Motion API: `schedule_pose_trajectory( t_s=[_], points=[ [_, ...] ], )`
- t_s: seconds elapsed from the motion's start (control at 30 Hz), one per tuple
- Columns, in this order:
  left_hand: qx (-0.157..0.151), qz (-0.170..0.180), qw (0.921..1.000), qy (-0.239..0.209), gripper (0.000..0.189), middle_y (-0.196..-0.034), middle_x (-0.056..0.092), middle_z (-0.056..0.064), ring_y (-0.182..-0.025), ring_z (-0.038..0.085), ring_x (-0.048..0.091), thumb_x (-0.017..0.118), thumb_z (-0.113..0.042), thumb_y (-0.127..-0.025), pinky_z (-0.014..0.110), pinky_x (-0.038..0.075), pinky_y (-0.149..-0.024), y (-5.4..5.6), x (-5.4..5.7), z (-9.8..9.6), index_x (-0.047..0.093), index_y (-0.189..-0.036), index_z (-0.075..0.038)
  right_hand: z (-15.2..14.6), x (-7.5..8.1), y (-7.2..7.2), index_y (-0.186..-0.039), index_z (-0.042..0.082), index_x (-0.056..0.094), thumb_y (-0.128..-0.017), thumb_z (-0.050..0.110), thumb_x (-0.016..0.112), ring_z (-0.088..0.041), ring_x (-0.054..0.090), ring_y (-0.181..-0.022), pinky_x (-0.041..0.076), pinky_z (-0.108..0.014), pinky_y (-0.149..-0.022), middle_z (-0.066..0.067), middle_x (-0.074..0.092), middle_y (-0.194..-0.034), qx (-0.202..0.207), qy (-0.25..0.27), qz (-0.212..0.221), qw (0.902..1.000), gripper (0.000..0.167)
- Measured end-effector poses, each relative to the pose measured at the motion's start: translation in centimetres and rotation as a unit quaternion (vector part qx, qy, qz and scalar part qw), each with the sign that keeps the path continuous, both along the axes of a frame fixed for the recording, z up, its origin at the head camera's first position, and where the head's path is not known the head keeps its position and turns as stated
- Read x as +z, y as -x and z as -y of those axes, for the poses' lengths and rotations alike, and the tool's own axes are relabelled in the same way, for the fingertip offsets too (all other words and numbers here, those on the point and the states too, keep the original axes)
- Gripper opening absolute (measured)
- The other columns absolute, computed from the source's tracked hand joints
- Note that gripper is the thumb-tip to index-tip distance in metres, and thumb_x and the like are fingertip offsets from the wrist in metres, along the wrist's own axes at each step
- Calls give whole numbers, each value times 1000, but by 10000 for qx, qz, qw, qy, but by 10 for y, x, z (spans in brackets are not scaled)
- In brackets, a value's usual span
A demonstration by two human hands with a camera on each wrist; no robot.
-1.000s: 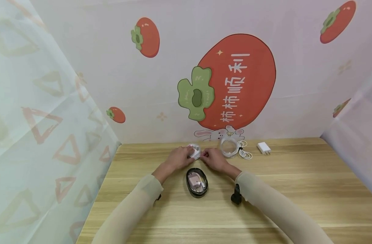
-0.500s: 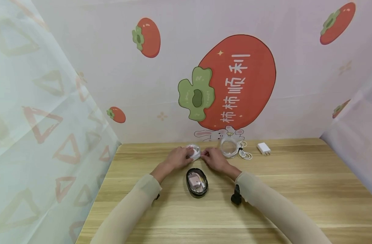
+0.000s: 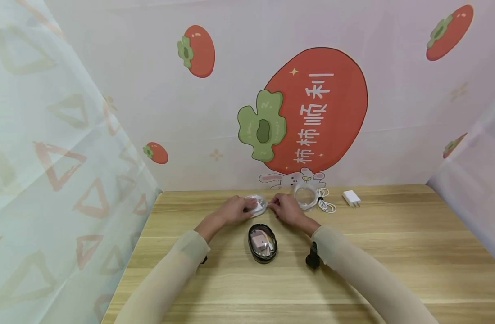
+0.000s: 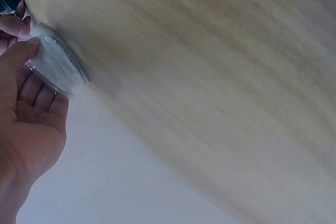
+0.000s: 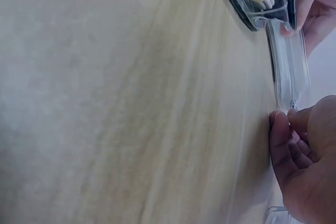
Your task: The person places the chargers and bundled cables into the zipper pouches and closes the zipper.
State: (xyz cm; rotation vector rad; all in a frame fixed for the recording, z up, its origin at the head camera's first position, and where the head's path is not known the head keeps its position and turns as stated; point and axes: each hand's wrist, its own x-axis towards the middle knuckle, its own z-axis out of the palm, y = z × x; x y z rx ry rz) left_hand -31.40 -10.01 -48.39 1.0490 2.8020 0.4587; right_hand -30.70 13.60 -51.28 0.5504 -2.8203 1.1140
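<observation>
In the head view my left hand (image 3: 233, 210) grips a clear oval zip case (image 3: 262, 208) with white contents, near the table's back edge. Its thumb lies on one face and its fingers behind, as the left wrist view shows of the case (image 4: 59, 66). My right hand (image 3: 287, 209) pinches a small zipper pull (image 5: 292, 105) at the case's right end, between thumb and forefinger. Nearer to me lies a black-rimmed clear oval zip case (image 3: 263, 243) holding a pinkish charger and a cable. Neither hand touches it.
Right of my right hand, a round clear case (image 3: 305, 196) leans at the back beside a bundled white cable (image 3: 325, 201). Farther right lies a white charger plug (image 3: 351, 198). A printed cloth wall (image 3: 215, 112) rises behind the wooden table (image 3: 385, 265).
My left hand has shifted slightly left, and the case it holds now looks flatter and lower. My right hand stays nearly in place at the case's end.
</observation>
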Motion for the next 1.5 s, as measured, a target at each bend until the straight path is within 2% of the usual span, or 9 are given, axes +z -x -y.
schedule_pose_trajectory(
  t_s=[0.2, 0.57, 0.87, 1.1, 1.33, 1.5],
  points=[
    [-33, 248, 9997, 0, 43, -152, 57, 9, -137, 41, 58, 73, -19, -100, 51, 43, -118, 0, 3, 5, 66, -141, -11, 1, -1, 4, -93, 5, 73, -100, 14, 74, -9, 59, -51, 47, -26, -53, 2, 64, -62, -27, 75, -8, 10000, 12],
    [-348, 276, 9990, -53, 42, -147, 62, 6, -135, 38, 61, 74, -18, -99, 49, 46, -116, 4, 4, 13, 67, -139, -9, 6, 3, 12, -97, 5, 75, -102, 18, 73, -11, 60, -53, 49, -28, -56, -1, 67, -68, -107, -73, 289, 9995, 14],
    [-600, 204, 9979, -94, 41, -144, 63, 8, -134, 35, 61, 77, -15, -96, 45, 48, -114, 6, 4, 16, 69, -135, -7, 8, 1, 21, -98, 11, 78, -101, 23, 75, -11, 61, -75, 51, -31, -69, 2, 71, -86, -183, -399, 264, 9987, 12],
    [-642, 206, 9976, -140, 41, -143, 62, 8, -131, 35, 64, 78, -14, -96, 44, 50, -112, 8, 2, 18, 69, -135, -7, 14, 4, 27, -97, 13, 80, -101, 21, 74, -13, 64, -78, 55, -33, -73, 0, 73, -89, -149, -497, 338, 9981, 10],
    [-737, 200, 9970, -124, 42, -141, 63, 9, -128, 35, 66, 78, -14, -95, 44, 52, -110, 8, 6, 17, 69, -135, -5, 17, 5, 32, -99, 12, 79, -103, 19, 71, -14, 63, -82, 56, -37, -81, -1, 73, -92, -73, -547, 489, 9973, 11],
    [-802, 155, 9966, -57, 41, -142, 63, 9, -127, 35, 66, 78, -14, -95, 45, 51, -110, 8, 8, 17, 69, -134, -6, 17, 9, 34, -99, 9, 78, -103, 15, 71, -12, 62, -73, 54, -30, -72, -2, 71, -87, 56, -322, 643, 9974, 10]
  ],
)
